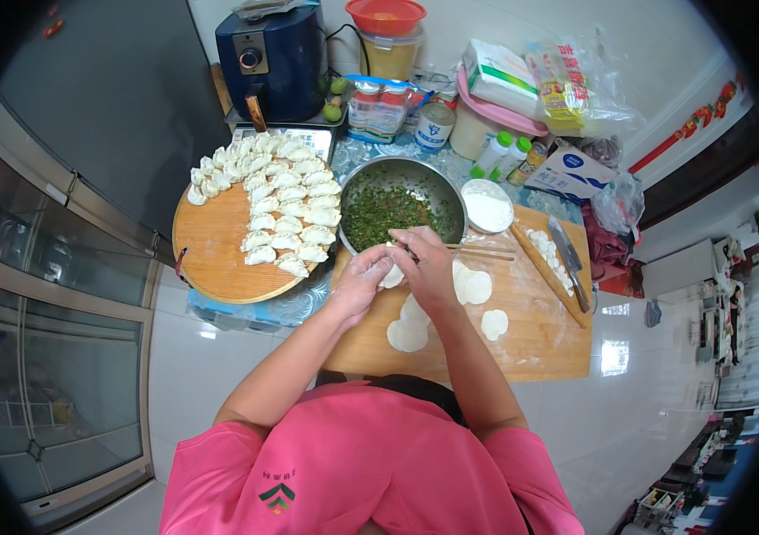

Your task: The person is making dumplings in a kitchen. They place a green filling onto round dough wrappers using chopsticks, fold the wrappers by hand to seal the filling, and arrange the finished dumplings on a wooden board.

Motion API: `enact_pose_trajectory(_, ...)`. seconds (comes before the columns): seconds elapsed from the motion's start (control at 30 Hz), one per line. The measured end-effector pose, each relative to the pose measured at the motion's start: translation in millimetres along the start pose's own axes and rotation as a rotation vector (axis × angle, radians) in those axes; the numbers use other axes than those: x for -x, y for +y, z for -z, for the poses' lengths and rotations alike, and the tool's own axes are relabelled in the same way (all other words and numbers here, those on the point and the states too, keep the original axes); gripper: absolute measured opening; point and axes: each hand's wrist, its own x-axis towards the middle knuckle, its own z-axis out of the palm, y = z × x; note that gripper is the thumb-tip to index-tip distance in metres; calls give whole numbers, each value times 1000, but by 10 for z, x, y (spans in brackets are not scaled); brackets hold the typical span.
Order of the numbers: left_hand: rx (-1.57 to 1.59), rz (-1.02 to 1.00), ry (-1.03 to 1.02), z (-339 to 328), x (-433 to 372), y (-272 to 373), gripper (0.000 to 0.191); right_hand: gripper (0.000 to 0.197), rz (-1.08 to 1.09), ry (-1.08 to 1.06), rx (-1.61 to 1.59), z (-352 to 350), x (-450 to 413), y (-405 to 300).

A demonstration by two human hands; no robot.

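Note:
My left hand cups a dumpling wrapper, its pale dough showing between the fingers. The fingers of my right hand pinch the upper edge of the same wrapper; whether filling lies inside is hidden. Just beyond both hands stands a steel bowl of chopped green filling. A pair of chopsticks projects from the bowl's near right side over the wooden board. Round flat wrappers overlap below my hands, with others to the right and a separate one.
On the left, a round tray bears rows of folded dumplings. A flour bowl, rolling pin, dough pieces and a knife are at the right. An air fryer and tin can stand behind.

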Motion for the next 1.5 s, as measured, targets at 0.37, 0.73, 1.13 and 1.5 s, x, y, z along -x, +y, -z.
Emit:
enact_pose_trajectory(0.37, -80, -115, 161, 141, 95, 25, 31, 10, -60, 93, -3, -327, 47, -138)
enact_pose_trajectory(0.73, -357, -215, 252, 290, 82, -67, 38, 8, 27, 127, 68, -465, 76, -92)
enact_pose_trajectory(1.13, -416, -200, 266, 331, 65, -134, 33, 8, 81, 88, 115, -386, 144, -34)
enact_pose_trajectory(1.5, -386, -208, 254, 226, 75, -140, 29, 10, 90, 23, 87, -292, 137, 31)
